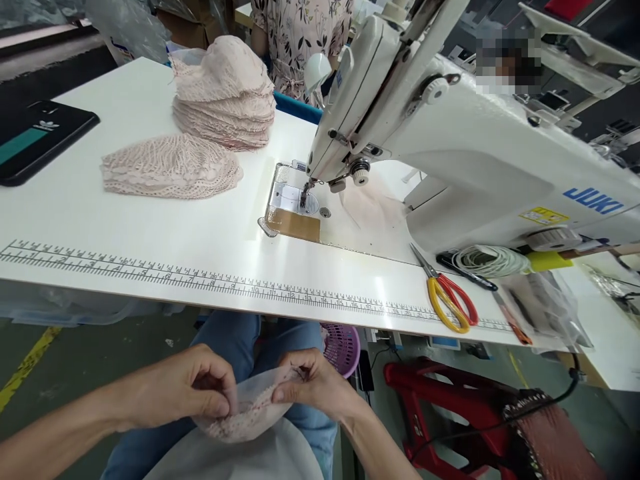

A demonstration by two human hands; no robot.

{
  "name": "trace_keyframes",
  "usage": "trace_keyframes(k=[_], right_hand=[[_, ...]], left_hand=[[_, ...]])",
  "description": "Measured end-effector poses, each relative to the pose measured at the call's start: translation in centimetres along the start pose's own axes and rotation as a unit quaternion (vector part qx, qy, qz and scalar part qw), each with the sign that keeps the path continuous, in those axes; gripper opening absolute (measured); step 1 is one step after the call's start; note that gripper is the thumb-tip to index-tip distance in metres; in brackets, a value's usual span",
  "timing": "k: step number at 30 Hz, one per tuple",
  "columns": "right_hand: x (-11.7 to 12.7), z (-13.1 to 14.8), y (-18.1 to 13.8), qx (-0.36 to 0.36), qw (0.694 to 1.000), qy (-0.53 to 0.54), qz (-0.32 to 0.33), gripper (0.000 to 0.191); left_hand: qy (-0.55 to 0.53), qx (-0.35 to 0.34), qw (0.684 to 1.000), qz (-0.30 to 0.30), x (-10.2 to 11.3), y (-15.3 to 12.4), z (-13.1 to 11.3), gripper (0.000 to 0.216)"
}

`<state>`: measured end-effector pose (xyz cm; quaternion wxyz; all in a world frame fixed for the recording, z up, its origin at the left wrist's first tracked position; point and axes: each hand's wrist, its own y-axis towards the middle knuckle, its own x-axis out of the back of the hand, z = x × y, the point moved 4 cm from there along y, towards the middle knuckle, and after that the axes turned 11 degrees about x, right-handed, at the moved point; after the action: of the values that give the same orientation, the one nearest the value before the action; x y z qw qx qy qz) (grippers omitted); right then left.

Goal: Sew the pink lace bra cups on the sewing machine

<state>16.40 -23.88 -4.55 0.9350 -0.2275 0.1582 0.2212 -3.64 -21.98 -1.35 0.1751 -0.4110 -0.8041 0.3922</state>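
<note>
Over my lap, below the table edge, both hands hold a sheer whitish fabric piece (pixel 250 417) with a pinkish, stitched lacy edge. My left hand (pixel 200 387) pinches its left end between thumb and fingers. At the right end, my right hand (pixel 313 383) grips the edge, thumb on top. More pale sheer cloth (pixel 240 460) drapes across my legs. On the table lies a flat pink lace piece (pixel 173 167), and behind it rises a stack of pink lace cups (pixel 223 100).
A white sewing machine (pixel 450 140) stands on the table (pixel 115 227), pale cloth (pixel 373 200) under its arm. Scissors (pixel 447 300), a coiled cord (pixel 490 260) and a black phone (pixel 45 137) lie around. Below are a purple basket (pixel 345 350) and red stool (pixel 440 407). A person (pixel 305 40) stands behind.
</note>
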Motion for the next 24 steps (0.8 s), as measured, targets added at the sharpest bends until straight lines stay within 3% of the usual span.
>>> trace_keyframes(k=[10,19,24], right_hand=[[0.3,-0.2,-0.1,-0.002,1.0,0.0,-0.022,0.037],[0.2,-0.9,0.1,0.002,1.0,-0.017,-0.016,0.039],[-0.2,-0.6,0.0,0.008,0.999,-0.035,-0.011,0.04]], left_hand=[[-0.064,-0.027,0.997,0.044,0.0,0.1,0.6,0.016],[-0.142,-0.038,0.978,0.146,-0.1,-1.2,-0.1,0.029],[-0.108,-0.039,0.985,0.127,-0.1,-1.0,0.2,0.032]])
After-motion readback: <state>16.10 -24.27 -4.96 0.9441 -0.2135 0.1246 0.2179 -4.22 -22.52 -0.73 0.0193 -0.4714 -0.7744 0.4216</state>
